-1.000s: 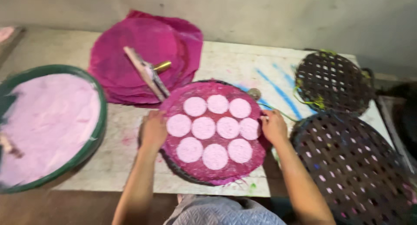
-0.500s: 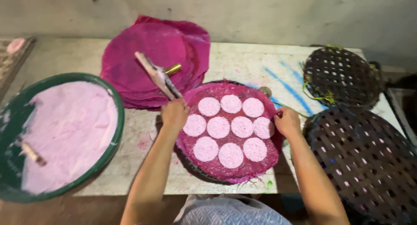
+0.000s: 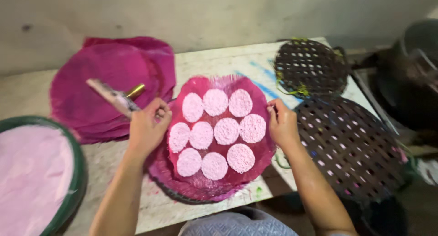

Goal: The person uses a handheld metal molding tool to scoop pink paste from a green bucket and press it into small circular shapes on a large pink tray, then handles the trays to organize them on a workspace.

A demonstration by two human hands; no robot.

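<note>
A round woven tray lined with magenta cloth (image 3: 200, 183) lies on the table in front of me. Several pale pink round patties (image 3: 214, 131) sit on it in rows. My left hand (image 3: 147, 126) grips the tray's left edge, fingers curled over the cloth. My right hand (image 3: 282, 124) grips the right edge the same way. A flat stained scraper with a yellow handle (image 3: 114, 97) lies just beyond my left hand.
A stack of magenta cloths (image 3: 105, 88) lies at the back left. A green-rimmed basin of pink powder (image 3: 75, 172) is at the left. Two dark woven trays (image 3: 351, 145) (image 3: 310, 67) lie to the right. The table edge (image 3: 205, 211) is close to my body.
Both hands stay on the tray's edges. The view has shifted right and closer, so the green basin slid toward the left edge and the tray sits more centred.
</note>
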